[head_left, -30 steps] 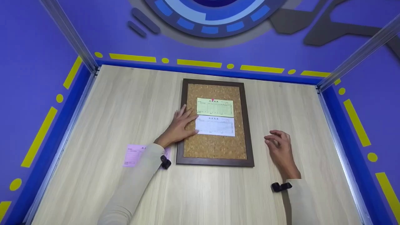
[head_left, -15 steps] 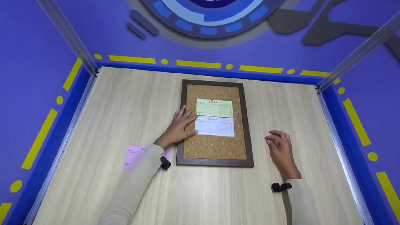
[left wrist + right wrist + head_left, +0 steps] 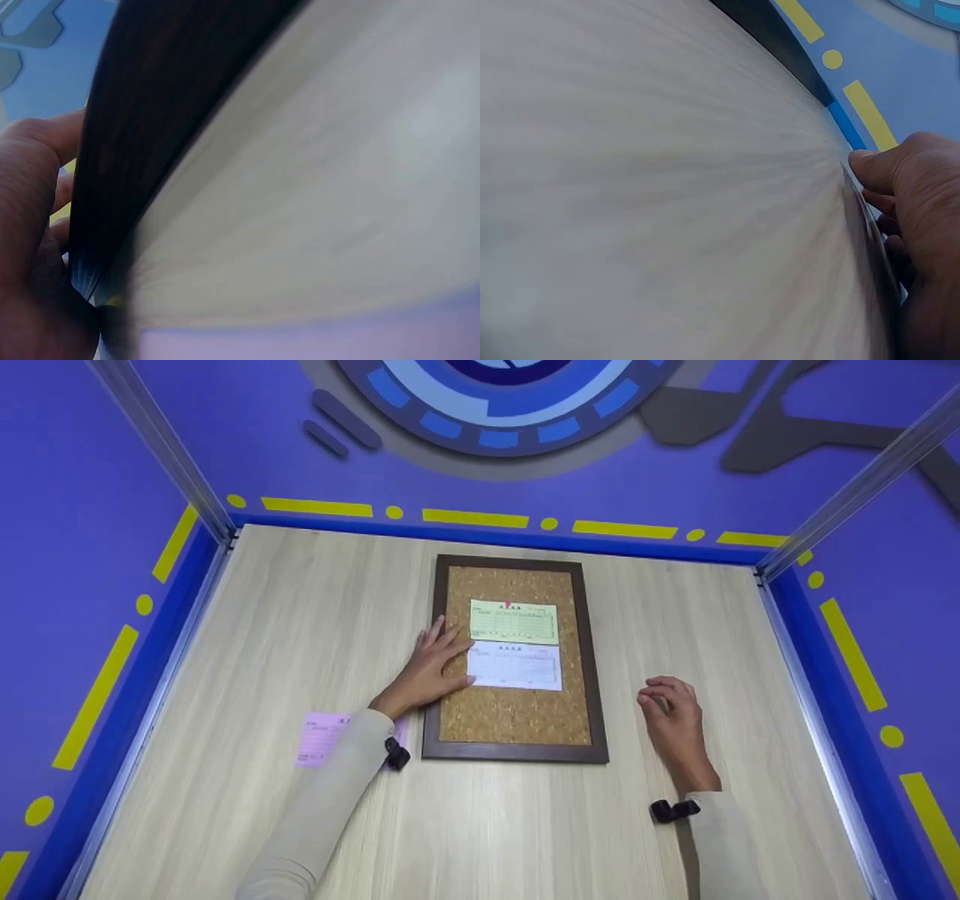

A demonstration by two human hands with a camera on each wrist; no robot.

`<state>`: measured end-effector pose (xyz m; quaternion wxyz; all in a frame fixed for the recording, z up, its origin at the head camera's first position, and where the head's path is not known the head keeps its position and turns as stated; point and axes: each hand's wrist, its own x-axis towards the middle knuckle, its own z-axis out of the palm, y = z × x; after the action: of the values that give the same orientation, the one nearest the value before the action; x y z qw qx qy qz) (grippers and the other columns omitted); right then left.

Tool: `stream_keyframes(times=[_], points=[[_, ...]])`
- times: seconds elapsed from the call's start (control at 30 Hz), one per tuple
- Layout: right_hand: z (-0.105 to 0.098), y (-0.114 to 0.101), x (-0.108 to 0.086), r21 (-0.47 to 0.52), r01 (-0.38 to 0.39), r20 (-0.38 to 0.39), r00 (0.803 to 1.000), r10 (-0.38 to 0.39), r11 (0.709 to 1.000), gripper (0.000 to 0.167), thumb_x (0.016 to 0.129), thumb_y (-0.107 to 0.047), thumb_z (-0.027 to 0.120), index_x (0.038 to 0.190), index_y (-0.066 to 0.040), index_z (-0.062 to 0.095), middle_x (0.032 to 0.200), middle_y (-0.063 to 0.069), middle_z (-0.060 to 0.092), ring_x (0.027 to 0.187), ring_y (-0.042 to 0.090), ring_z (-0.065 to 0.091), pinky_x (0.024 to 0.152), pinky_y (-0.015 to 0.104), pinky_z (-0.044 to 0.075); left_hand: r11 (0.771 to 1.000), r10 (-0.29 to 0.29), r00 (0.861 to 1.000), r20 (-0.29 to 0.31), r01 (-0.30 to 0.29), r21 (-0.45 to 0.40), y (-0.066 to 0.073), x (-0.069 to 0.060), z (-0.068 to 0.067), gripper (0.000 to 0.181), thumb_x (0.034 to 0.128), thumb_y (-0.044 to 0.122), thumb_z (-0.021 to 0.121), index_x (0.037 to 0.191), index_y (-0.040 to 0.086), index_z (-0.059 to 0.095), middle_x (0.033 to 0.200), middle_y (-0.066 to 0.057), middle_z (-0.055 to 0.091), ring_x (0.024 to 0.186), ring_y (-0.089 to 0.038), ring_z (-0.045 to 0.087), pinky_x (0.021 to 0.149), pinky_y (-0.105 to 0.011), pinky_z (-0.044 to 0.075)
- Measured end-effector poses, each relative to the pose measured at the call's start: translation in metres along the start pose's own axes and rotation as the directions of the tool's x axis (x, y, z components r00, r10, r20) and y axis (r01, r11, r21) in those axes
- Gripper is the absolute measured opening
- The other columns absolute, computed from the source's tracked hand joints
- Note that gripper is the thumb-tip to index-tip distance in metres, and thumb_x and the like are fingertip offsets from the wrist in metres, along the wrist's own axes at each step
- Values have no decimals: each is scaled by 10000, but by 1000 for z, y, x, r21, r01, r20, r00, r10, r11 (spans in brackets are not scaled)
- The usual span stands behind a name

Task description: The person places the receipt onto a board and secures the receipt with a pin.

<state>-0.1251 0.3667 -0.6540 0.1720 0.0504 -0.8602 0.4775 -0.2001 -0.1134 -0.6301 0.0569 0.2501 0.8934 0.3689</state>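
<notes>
A brown-framed cork board (image 3: 517,720) lies flat on the table. A green printed slip (image 3: 514,621) is on the cork, with a red push pin (image 3: 508,604) at its top edge. Just below it lies a white printed slip (image 3: 514,667). My left hand (image 3: 431,671) rests across the board's left frame, fingers spread, with a fingertip and the thumb touching the white slip's left edge. Right of the board, my right hand (image 3: 673,716) rests at the table with loosely bent fingers. Its thumb and fingertips come close together, and nothing shows between them.
A pink printed slip (image 3: 321,739) lies on the table (image 3: 495,832) at the left, partly hidden under the left forearm. Blue-purple walls (image 3: 480,480) with yellow marks surround the table at the back and sides.
The whole head view has shifted slightly downward in the frame. Both hands, the board and the slips keep their places relative to one another.
</notes>
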Motion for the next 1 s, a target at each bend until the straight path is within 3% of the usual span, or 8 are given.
stream_keyframes(times=[0.3,0.47,0.67,0.87,1.0], points=[[5,-10,-3,12,-84,-90,992,85,996,75,967,72,795,1037,50,807,1158,211,715,1117,139,605,944,99,472,1000,2,1000,0,-2,8,-2,0,1,739,997,437,785,1619,106,561,1804,-150,275,1705,-396,-9,1334,-661,-12],[6,-18,-3,28,-93,-95,991,95,995,63,955,114,776,1015,94,784,1132,257,698,1091,128,600,932,116,478,1000,10,1000,-2,-10,5,-3,0,2,742,998,448,782,1616,101,563,1805,-151,270,1704,-403,-5,1329,-671,-11],[5,-11,-2,40,-108,-74,991,111,993,39,963,25,792,983,49,768,1092,143,713,1041,96,618,890,137,467,1000,3,1000,4,-3,-5,-2,0,1,734,1002,436,783,1617,104,562,1802,-158,278,1704,-403,-16,1324,-685,-15],[12,-15,-1,11,-97,-118,988,97,995,49,967,100,765,1010,90,744,1073,212,707,973,49,606,850,111,451,1000,-10,1000,14,10,-13,-2,1,1,733,1006,427,783,1625,109,553,1806,-151,274,1706,-392,-25,1324,-685,-11],[16,-15,0,16,-57,-135,989,59,998,74,957,167,735,1004,111,722,1067,270,694,969,93,615,837,94,460,1000,0,1000,1,0,-5,-2,1,1,719,1003,416,785,1611,99,569,1795,-163,299,1703,-411,-5,1318,-701,-9]])
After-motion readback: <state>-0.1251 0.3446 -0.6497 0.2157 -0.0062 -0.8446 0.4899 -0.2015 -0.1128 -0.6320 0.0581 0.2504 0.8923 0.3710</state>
